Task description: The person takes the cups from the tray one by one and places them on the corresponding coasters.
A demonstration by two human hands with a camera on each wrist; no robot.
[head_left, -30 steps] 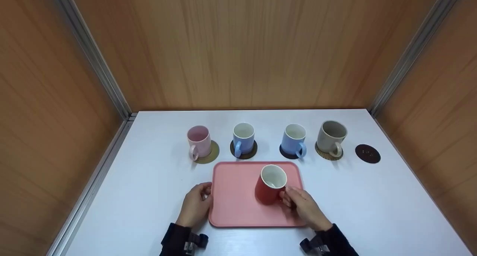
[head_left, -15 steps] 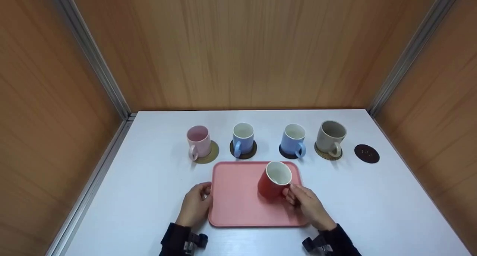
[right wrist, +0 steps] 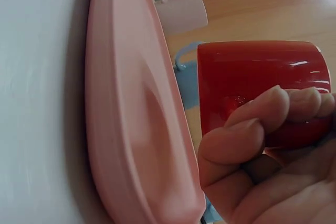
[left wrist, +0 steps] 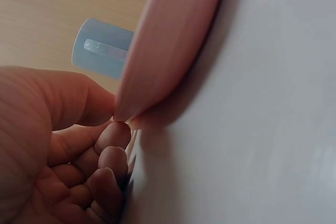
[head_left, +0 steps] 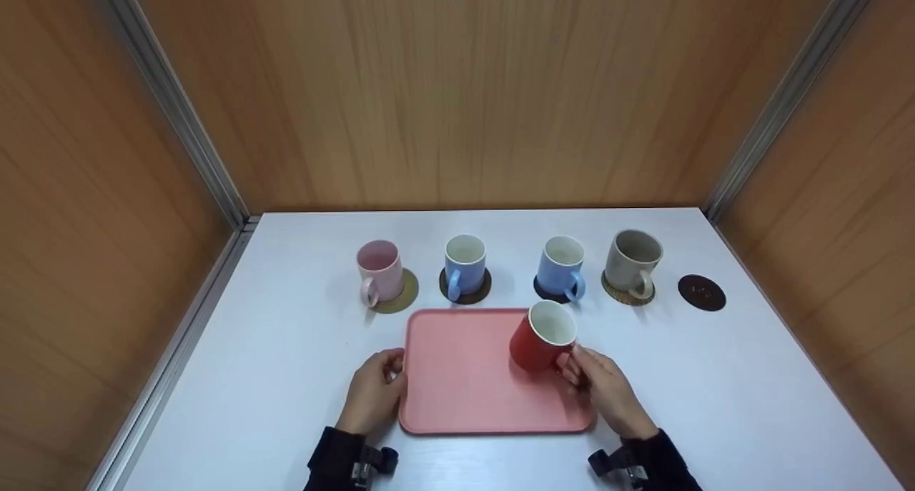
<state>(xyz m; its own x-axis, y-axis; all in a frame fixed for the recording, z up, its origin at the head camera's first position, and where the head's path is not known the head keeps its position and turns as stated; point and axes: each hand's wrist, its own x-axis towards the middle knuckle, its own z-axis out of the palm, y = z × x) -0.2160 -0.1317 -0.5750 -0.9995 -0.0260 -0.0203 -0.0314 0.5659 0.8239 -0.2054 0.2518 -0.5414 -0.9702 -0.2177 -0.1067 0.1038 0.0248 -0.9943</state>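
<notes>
My right hand grips a red mug with a white inside by its handle, over the right part of a pink tray. In the right wrist view the red mug hangs above the tray, with a gap between them. Curled fingers hide most of its handle. At the tray's left edge, my left hand pinches the rim. The left wrist view shows the thumb and fingertips meeting at the pink edge.
Behind the tray stand a pink mug, two blue mugs and a grey mug, each on a coaster. A bare dark coaster lies at the right. Wooden panels enclose the white table.
My right hand has carried the red mug rightward and away from me across the tray, toward its far right corner. The left hand and the tray have stayed in place.
</notes>
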